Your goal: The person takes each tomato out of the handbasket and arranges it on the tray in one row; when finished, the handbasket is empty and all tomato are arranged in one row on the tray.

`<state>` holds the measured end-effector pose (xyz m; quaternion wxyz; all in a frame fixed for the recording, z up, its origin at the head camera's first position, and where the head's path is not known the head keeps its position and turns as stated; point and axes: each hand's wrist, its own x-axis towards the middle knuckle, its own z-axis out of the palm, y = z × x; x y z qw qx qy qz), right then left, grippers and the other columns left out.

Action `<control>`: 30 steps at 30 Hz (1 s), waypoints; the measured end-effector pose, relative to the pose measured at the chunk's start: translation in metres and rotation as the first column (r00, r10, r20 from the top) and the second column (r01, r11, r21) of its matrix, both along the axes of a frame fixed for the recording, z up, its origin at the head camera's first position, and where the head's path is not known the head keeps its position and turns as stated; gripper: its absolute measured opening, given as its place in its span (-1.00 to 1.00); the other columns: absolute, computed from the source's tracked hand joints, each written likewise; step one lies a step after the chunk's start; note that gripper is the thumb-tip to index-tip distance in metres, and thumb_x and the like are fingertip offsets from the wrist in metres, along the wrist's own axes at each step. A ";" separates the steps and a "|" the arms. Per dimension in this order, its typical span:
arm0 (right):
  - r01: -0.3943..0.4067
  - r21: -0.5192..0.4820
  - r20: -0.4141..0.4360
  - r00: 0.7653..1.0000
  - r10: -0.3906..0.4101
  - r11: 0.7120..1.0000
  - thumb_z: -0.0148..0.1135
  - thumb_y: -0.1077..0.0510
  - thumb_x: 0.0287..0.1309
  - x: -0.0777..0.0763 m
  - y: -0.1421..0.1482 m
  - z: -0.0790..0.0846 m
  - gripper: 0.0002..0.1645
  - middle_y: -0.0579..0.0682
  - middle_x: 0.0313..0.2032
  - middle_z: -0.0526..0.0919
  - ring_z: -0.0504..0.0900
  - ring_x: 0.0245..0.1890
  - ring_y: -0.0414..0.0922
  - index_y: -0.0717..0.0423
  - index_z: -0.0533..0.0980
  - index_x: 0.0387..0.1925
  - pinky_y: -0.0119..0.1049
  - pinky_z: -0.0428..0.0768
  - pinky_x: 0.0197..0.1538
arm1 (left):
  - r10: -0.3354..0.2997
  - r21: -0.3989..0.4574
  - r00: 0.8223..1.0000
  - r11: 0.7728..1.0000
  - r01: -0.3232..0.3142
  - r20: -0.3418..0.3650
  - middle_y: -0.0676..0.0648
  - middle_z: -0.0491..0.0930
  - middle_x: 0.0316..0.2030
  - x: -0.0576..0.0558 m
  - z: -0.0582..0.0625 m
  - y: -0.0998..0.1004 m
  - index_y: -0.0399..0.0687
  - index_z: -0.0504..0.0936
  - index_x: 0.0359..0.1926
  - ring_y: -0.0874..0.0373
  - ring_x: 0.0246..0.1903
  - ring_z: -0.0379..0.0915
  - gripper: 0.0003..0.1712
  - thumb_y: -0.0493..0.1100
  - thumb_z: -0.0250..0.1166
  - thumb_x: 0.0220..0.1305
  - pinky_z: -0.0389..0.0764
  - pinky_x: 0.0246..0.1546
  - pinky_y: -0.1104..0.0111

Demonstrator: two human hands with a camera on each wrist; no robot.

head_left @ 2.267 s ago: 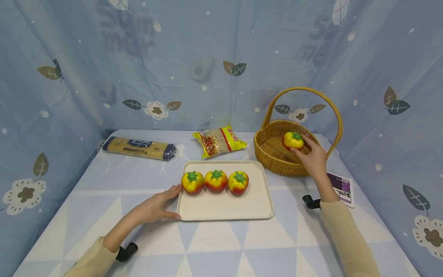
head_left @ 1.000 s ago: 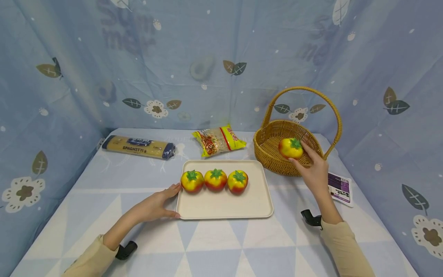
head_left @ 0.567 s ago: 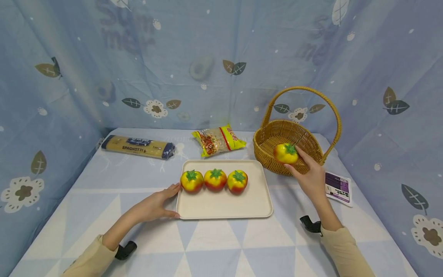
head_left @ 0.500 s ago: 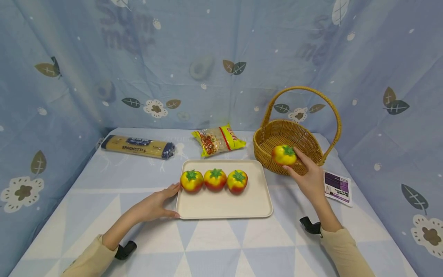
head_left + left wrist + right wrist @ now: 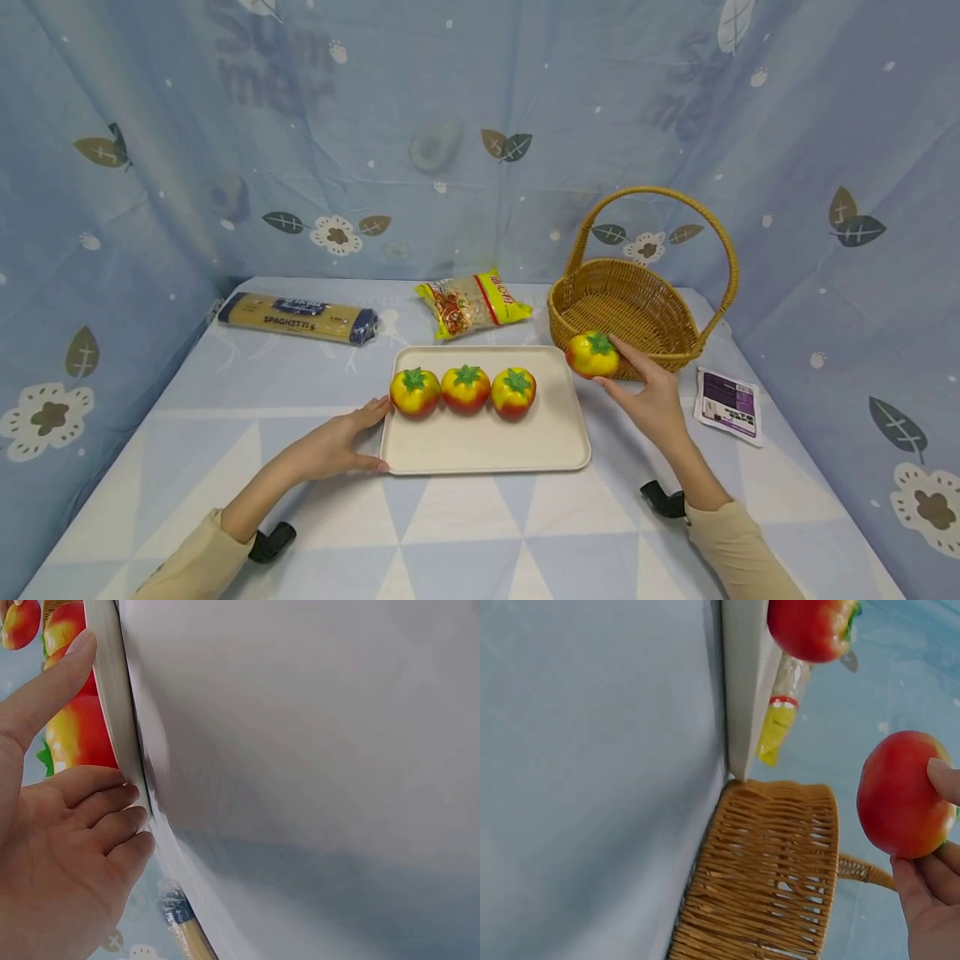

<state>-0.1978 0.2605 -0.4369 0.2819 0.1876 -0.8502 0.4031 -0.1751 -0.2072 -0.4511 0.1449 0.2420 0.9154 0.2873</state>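
My right hand (image 5: 647, 396) holds a yellow-and-red toy tomato (image 5: 592, 355) with a green leafy top, thumb and fingers pinching its sides. The tomato is in the air between the wicker basket (image 5: 611, 310) and the right end of the cream tray (image 5: 480, 452). Three similar tomatoes (image 5: 467, 392) sit in a row along the tray's left and middle. Against the tray's left edge rests my left hand (image 5: 337, 446), thumb near the front corner and fingers farther back. In the left wrist view that thumb (image 5: 60, 686) lies along the tray rim.
Behind the tray lies a yellow noodle packet (image 5: 474, 305). A spaghetti pack (image 5: 300, 319) is at the back left. Right of my right hand lies a purple-and-white packet (image 5: 727, 406). The basket's tall handle (image 5: 660, 192) arches above it.
My right hand has lifted the tomato out from over the basket and carried it left and nearer, to the tray's back right corner. The left hand and the tray stay put.
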 end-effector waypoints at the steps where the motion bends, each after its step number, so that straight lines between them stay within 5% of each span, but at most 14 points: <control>1: -0.004 0.003 0.004 1.000 0.004 1.000 0.52 0.38 -0.15 0.000 -0.001 0.000 -0.18 0.15 0.11 0.59 0.59 0.04 0.09 0.15 0.46 0.25 -0.60 0.44 0.10 | 0.003 0.001 1.000 1.000 -0.003 0.003 -0.32 0.06 0.41 0.000 0.000 0.000 -0.34 0.16 0.41 -0.24 0.40 -0.05 0.16 0.14 0.51 -0.06 0.10 0.34 -0.09; 10: -0.065 -0.015 0.061 0.996 0.065 0.998 0.47 0.50 -0.18 -0.001 -0.010 -0.009 -0.21 0.28 0.09 0.57 0.62 -0.09 0.17 0.37 0.44 0.20 -0.66 0.46 0.02 | 0.002 0.002 1.000 1.000 -0.002 -0.011 -0.34 0.07 0.40 0.001 0.001 0.000 -0.35 0.18 0.40 -0.27 0.39 -0.03 0.13 0.13 0.50 -0.05 0.09 0.33 -0.11; 20: -0.130 0.007 0.181 0.975 0.127 0.991 0.49 0.29 -0.06 0.000 -0.011 -0.012 -0.24 0.17 0.17 0.53 0.55 0.12 0.09 0.22 0.44 0.24 -0.13 0.53 0.11 | 0.001 0.006 1.000 1.000 -0.001 -0.005 -0.34 0.07 0.40 -0.001 0.002 0.000 -0.35 0.18 0.40 -0.27 0.39 -0.04 0.13 0.13 0.49 -0.04 0.08 0.33 -0.12; 30: -0.216 0.033 0.331 0.924 0.194 0.976 0.47 0.20 0.00 -0.005 -0.009 -0.010 -0.23 0.16 0.21 0.50 0.50 0.18 0.09 0.19 0.41 0.27 -0.14 0.52 0.13 | -0.002 -0.001 1.000 1.000 0.002 -0.010 -0.34 0.07 0.40 -0.001 0.001 -0.001 -0.34 0.19 0.40 -0.27 0.39 -0.03 0.13 0.15 0.49 -0.04 0.10 0.33 -0.12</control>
